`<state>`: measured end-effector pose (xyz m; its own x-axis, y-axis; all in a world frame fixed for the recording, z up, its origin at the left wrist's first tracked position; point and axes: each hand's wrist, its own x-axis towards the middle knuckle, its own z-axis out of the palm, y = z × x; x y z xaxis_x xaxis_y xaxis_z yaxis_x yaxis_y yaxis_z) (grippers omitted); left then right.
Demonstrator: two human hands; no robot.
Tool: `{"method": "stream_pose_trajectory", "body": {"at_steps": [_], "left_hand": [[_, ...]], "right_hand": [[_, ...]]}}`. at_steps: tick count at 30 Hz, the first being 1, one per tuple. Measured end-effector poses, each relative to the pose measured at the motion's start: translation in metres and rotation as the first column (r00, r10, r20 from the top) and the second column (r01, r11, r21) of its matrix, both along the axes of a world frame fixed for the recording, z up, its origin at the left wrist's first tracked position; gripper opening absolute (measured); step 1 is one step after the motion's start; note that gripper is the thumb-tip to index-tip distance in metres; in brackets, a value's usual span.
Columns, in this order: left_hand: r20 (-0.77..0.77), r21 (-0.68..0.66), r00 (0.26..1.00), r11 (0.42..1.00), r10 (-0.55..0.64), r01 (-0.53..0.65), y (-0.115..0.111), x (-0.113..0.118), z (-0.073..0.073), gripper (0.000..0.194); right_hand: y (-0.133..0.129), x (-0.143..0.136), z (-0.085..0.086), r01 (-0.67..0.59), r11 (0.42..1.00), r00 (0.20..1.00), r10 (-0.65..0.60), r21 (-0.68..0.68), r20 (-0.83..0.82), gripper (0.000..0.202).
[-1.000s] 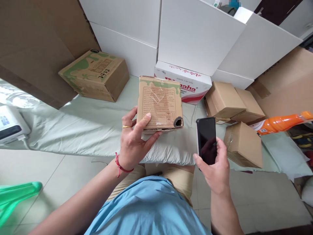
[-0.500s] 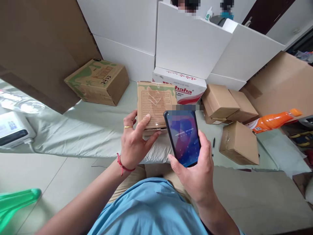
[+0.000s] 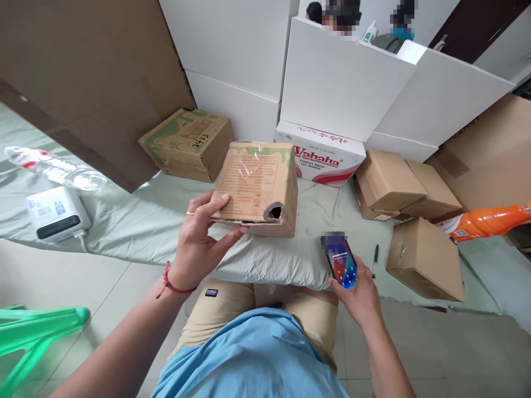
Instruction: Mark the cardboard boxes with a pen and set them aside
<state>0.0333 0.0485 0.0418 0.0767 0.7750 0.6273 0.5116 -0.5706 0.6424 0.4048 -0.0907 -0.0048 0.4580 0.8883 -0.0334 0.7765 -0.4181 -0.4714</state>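
Note:
My left hand (image 3: 203, 237) grips the near left corner of a cardboard box (image 3: 249, 177), thumb on its front side and fingers on its printed top. The box has green drip patterns, clear tape and a dark hole at its near right corner. It is tilted over the cloth-covered surface. In my right hand (image 3: 359, 290) is a smartphone (image 3: 342, 262) with its screen lit and facing me, held low near the surface's front edge. A black pen (image 3: 375, 255) lies just right of the phone.
A similar box marked 2422 (image 3: 186, 143) sits back left, a white Wahaha carton (image 3: 319, 157) behind. Plain brown boxes (image 3: 427, 257) and an orange bottle (image 3: 489, 221) are at right. A clear bottle (image 3: 58, 168) and white device (image 3: 58, 213) lie left; a green stool (image 3: 41, 331) stands below.
My right hand has drawn the phone away from the box, down and to the right. The box's holed corner, earlier behind the phone, now shows. The camera view has shifted left.

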Motion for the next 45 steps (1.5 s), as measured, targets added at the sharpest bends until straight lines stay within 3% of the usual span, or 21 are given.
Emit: {"method": "stream_pose_trajectory", "body": {"at_steps": [5,9,12,15,17,18,20,21,23,24,26,28,31,34,38,39,41,43,45], "left_hand": [[0.242,-0.085,0.965,0.989,-0.101,0.125,0.007,-0.016,-0.008,0.058],[0.340,-0.103,0.936,0.986,-0.091,0.133,0.024,-0.032,-0.016,0.057],[0.377,-0.118,0.926,0.990,-0.027,0.076,0.036,-0.042,-0.024,0.057],[0.427,-0.135,0.903,0.991,0.043,0.016,0.040,-0.045,-0.029,0.061],[0.502,-0.163,0.859,0.986,0.098,-0.017,0.039,-0.043,-0.033,0.065],[0.553,-0.189,0.820,0.981,0.143,-0.044,0.038,-0.042,-0.035,0.067],[0.660,-0.297,0.697,0.949,0.280,-0.100,0.035,-0.038,-0.042,0.068],[0.695,-0.380,0.622,0.918,0.362,-0.110,0.033,-0.036,-0.046,0.066],[0.713,-0.536,0.509,0.843,0.482,-0.048,0.029,-0.033,-0.054,0.056],[0.712,-0.584,0.491,0.812,0.503,0.015,0.028,-0.031,-0.058,0.054],[0.715,-0.616,0.508,0.775,0.480,0.136,0.024,-0.024,-0.063,0.057],[0.713,-0.625,0.534,0.756,0.454,0.193,0.020,-0.016,-0.062,0.064],[0.681,-0.635,0.577,0.756,0.451,0.158,0.011,-0.005,-0.052,0.071],[0.657,-0.633,0.630,0.758,0.415,0.161,-0.001,-0.001,-0.040,0.080],[0.635,-0.732,0.634,0.605,0.441,0.313,-0.022,0.010,-0.034,0.081],[0.635,-0.742,0.634,0.575,0.441,0.345,-0.028,0.017,-0.034,0.080],[0.649,-0.744,0.634,0.525,0.421,0.413,-0.040,0.039,-0.033,0.077],[0.683,-0.727,0.619,0.446,0.387,0.522,-0.051,0.068,-0.030,0.072],[0.740,-0.672,0.593,0.342,0.317,0.657,-0.059,0.099,-0.027,0.069]], "right_hand": [[0.012,-0.005,-0.024,-0.066,0.981,0.997,0.071,-0.183,0.017,0.089],[0.020,-0.004,-0.026,-0.061,0.966,0.996,0.074,-0.251,0.043,0.091],[0.022,0.007,-0.018,-0.145,0.947,0.987,0.161,-0.286,0.032,0.087],[0.040,0.015,-0.001,-0.273,0.947,0.962,0.273,-0.172,-0.021,0.076],[0.071,0.011,0.012,-0.316,0.949,0.936,0.308,-0.017,-0.170,0.075],[0.093,0.004,0.018,-0.306,0.951,0.905,0.305,0.043,-0.298,0.077],[0.146,-0.018,0.027,-0.276,0.952,0.768,0.300,0.131,-0.566,0.085],[0.175,-0.032,0.028,-0.254,0.949,0.692,0.315,0.189,-0.650,0.087],[0.230,-0.065,0.027,-0.265,0.933,0.629,0.358,0.243,-0.691,0.080],[0.252,-0.082,0.024,-0.275,0.926,0.593,0.374,0.257,-0.713,0.077],[0.283,-0.116,0.016,-0.285,0.917,0.419,0.381,0.279,-0.824,0.076],[0.291,-0.143,0.007,-0.334,0.897,0.234,0.376,0.289,-0.896,0.078],[0.263,-0.159,0.000,-0.306,0.913,0.072,0.303,0.268,-0.950,0.076],[0.209,-0.140,0.004,-0.330,0.920,0.006,0.227,0.213,-0.974,0.068],[0.127,-0.096,0.017,-0.277,0.944,0.012,0.188,0.178,-0.982,0.069],[0.106,-0.086,0.022,-0.234,0.953,0.055,0.211,0.193,-0.976,0.070],[0.065,-0.068,0.032,-0.095,0.971,0.218,0.234,0.218,-0.948,0.068],[0.028,-0.049,0.041,0.072,0.973,0.388,0.175,0.219,-0.905,0.064],[-0.004,-0.028,0.048,0.234,0.952,0.485,0.062,0.197,-0.872,0.064]]}}
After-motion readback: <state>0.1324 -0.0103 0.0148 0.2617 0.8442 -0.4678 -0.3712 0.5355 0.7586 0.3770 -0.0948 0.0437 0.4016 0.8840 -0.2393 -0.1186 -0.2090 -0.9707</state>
